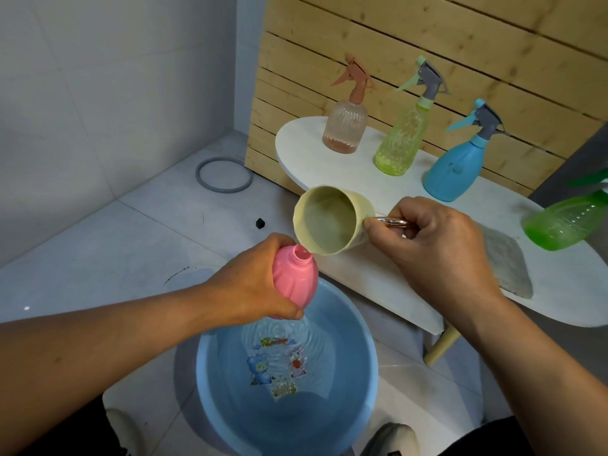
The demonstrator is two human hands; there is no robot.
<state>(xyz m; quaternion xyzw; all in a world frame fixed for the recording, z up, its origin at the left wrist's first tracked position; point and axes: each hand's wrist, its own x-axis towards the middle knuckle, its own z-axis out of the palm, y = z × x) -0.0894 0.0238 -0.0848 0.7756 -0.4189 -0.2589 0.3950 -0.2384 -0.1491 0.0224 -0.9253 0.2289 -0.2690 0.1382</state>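
Floor tiles (98, 258), white table (566, 291), slat wall (427, 37), pink bottle (294, 281)

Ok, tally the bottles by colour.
Pink bottles: 2, the ribbed spray bottle and the open bottle in the left hand
Yellow-green spray bottle: 1
Blue spray bottle: 1
Green bottle: 1
Total: 5

Home washroom corner, tiled floor (98, 251) and walls (98, 77), blue basin (358, 386) of water, spray bottles (454, 166) on low table (559, 291)

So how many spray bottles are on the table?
4, left to right: clear pink bottle, yellow-green bottle, blue bottle, green bottle at the picture's edge. More may sit beyond it.
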